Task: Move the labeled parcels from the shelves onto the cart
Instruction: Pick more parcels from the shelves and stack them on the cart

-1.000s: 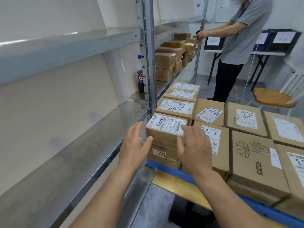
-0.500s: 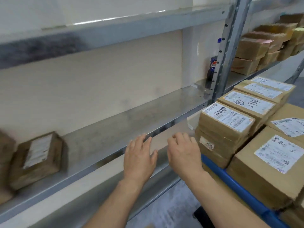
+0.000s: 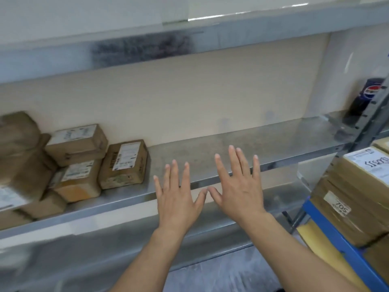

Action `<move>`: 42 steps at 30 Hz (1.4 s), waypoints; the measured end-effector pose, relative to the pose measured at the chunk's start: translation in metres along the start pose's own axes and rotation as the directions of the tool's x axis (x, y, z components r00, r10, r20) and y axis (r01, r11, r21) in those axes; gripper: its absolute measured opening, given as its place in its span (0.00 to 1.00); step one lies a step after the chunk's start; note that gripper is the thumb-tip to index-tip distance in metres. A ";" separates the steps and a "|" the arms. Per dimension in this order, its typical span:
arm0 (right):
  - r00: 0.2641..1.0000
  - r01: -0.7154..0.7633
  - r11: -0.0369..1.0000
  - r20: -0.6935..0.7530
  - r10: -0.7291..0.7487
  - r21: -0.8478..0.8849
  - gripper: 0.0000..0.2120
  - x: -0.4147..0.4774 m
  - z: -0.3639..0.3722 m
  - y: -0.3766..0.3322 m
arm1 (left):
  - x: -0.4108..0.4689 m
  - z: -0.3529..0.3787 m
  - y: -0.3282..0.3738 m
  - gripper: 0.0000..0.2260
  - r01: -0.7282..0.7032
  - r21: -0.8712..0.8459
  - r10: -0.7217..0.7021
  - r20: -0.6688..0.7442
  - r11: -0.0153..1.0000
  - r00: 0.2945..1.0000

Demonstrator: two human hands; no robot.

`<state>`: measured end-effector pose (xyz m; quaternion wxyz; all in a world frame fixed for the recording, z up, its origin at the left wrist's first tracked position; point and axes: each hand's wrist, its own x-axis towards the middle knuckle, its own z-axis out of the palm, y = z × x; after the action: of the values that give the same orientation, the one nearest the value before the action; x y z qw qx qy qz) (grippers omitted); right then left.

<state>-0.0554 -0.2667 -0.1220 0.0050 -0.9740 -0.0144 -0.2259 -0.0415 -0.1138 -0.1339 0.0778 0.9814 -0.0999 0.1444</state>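
Several brown labeled parcels stand at the left end of the metal shelf (image 3: 252, 142). The nearest parcel (image 3: 124, 163) leans upright with its white label facing me; a stacked pair (image 3: 76, 144) sits left of it. My left hand (image 3: 179, 197) and my right hand (image 3: 235, 186) hover side by side over the shelf's front edge, fingers spread, thumbs almost touching, holding nothing. Both are to the right of the parcels. At the right edge, the blue-edged cart (image 3: 336, 241) carries stacked parcels (image 3: 362, 186).
A dark cola bottle (image 3: 364, 98) stands at the shelf's right end by the grey upright post (image 3: 366, 123). An upper shelf (image 3: 189, 39) runs overhead. A lower shelf edge (image 3: 105, 232) lies below my hands. The far-left parcels are blurred.
My hands let go of the parcel on the cart and swung left to the shelf. My view turned left, bringing the shelf parcels in. The fingers have spread wider.
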 end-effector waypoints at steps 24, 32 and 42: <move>0.973 0.229 0.965 -0.039 -0.226 0.125 0.33 0.087 -0.007 -0.328 | -0.044 -0.104 -0.313 0.37 0.419 -0.235 -0.457 -0.136 0.877 0.879; 0.993 0.112 0.988 0.019 -0.115 0.104 0.28 0.115 0.009 -0.324 | 0.001 -0.114 -0.301 0.33 0.341 -0.274 -0.399 -0.197 0.899 0.895; 0.977 0.184 0.968 0.078 -0.199 0.168 0.28 0.159 0.033 -0.303 | 0.017 -0.084 -0.330 0.28 0.403 0.041 -0.375 -0.289 0.914 0.881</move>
<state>0.0928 0.0412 -0.0801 0.0607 -0.9741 -0.1268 -0.1774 0.0243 0.2182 -0.0899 0.0689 0.9543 0.1186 0.2655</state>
